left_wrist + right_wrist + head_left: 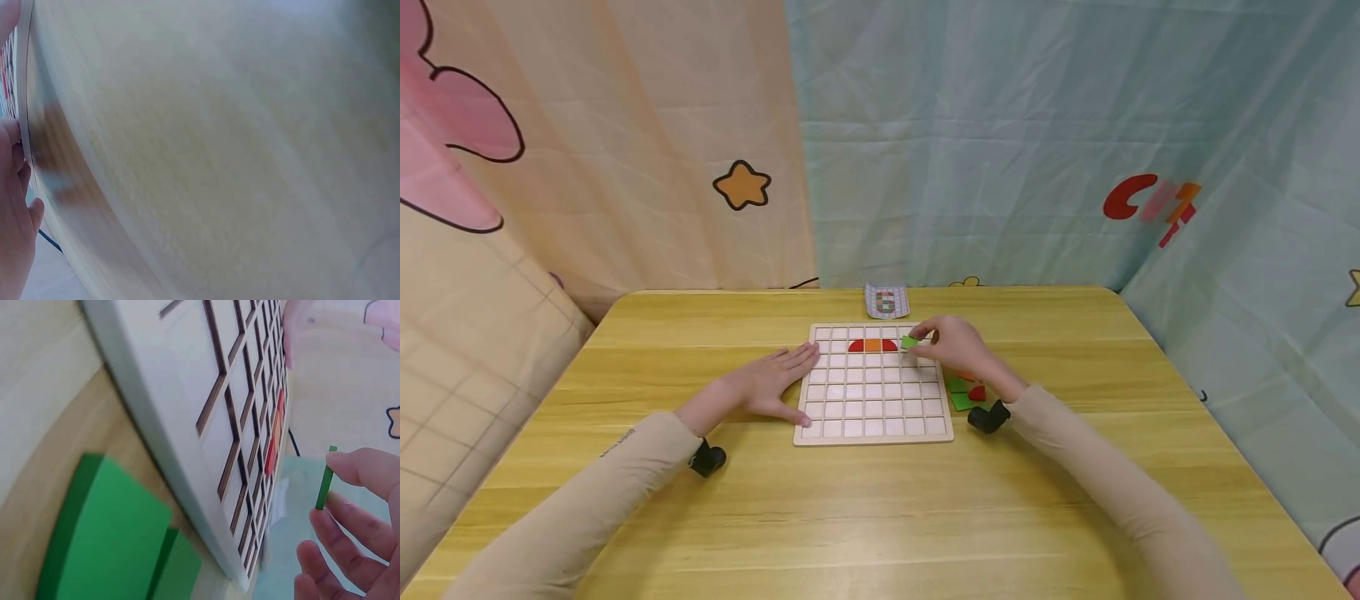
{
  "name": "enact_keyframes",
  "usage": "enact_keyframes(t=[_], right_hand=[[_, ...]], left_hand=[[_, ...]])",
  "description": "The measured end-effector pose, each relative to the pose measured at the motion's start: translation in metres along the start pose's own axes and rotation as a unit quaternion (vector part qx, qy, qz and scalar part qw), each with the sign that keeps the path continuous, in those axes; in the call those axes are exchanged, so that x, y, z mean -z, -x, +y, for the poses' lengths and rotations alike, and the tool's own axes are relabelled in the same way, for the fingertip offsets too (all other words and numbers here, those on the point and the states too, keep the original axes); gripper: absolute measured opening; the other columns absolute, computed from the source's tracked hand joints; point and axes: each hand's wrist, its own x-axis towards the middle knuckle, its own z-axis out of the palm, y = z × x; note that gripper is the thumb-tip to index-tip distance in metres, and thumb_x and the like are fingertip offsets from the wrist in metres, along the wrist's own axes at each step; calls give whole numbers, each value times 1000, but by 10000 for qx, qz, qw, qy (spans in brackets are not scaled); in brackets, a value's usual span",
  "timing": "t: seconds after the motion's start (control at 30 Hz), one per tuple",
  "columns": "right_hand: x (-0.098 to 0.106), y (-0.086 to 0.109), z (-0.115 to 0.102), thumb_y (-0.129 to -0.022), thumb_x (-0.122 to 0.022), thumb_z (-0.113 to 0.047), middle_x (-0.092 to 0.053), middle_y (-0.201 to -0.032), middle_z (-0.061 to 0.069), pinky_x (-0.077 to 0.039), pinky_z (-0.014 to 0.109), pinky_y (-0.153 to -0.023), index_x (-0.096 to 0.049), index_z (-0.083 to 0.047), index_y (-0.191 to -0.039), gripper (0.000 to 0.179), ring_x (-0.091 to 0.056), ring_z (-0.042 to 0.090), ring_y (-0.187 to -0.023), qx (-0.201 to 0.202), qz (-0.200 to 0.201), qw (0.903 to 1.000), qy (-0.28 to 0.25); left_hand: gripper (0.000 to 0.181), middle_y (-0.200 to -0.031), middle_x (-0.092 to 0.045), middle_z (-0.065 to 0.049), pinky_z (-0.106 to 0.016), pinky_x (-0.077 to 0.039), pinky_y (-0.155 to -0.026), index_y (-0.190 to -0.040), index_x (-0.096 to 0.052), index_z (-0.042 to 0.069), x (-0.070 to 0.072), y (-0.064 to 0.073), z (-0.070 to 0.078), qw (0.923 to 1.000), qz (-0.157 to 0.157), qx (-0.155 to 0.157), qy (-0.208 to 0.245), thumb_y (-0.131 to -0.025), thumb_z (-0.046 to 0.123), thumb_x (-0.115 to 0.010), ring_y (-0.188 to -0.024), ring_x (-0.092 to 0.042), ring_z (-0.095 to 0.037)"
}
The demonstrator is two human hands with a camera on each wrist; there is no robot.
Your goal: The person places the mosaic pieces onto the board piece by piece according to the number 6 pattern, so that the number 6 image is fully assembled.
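Note:
A white grid board [874, 408] with a wooden rim lies flat on the table. In its second row from the far side sit two red rounded tiles, the left red tile [856, 346] and the right red tile [890, 345], with an orange square tile [872, 345] between them. My right hand [957, 343] pinches a green tile [326, 481] between thumb and fingers, over the board's upper right. The left hand [771, 383] lies spread with straight fingers, fingertips and thumb at the board's left edge; the left wrist view catches only part of it.
Right of the board, partly under my right forearm, is a small pile of green tiles [961, 401] with a red tile [977, 392] and some orange. A printed card [886, 302] showing a coloured figure on a grid lies beyond the board, near the table's far edge. Curtains hang behind.

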Motion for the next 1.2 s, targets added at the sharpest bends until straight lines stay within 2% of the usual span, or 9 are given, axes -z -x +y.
enact_keyframes(t=[0.27, 0.7, 0.87, 1.0, 1.2], right_hand=[[-10, -9, -16, -84, -73, -35, -72, -100, 2, -43, 25, -59, -74, -14, -107, 31, -56, 12, -70, 205, 20, 9998, 71], [-28, -28, -36, -83, -75, -32, -74, -97, -2, -45, 24, -62, -75, -18, -105, 27, -59, 11, -72, 494, -193, 9985, 149], [-32, -33, -42, -83, -74, -32, -73, -89, -6, -45, 23, -59, -76, -18, -102, 23, -58, 8, -69, 574, -263, 9980, 90], [-38, -37, -45, -82, -75, -33, -73, -88, -5, -45, 23, -57, -76, -18, -102, 25, -60, 8, -70, 515, -311, 9981, 161], [-46, -43, -48, -81, -77, -36, -75, -94, -3, -49, 23, -62, -76, -18, -103, 29, -67, 9, -81, 349, -393, 9978, 411]], left_hand=[[114, -163, 0, -13, -48, -13, -122, -155, -6, 4, -1, 0, -2, 10000, 1, -3, -30, -79, 76, -53, -151, -5, -28], [114, -163, 0, -13, -48, -13, -122, -155, -6, 4, 0, 1, 0, 10000, 31, 14, 27, -79, 76, -53, -151, -4, -28], [114, -163, 0, -13, -48, -14, -122, -155, -6, 4, -1, 0, -1, 10000, 74, 15, 34, -79, 76, -53, -151, -5, -28], [114, -163, 0, -12, -48, -13, -122, -155, -6, 5, -1, 0, -1, 9999, 70, 28, 70, -78, 76, -53, -151, -4, -27], [115, -163, 0, -13, -50, -13, -121, -155, -5, 5, -1, 0, -1, 9999, 48, 24, 112, -79, 76, -54, -151, -4, -28]])
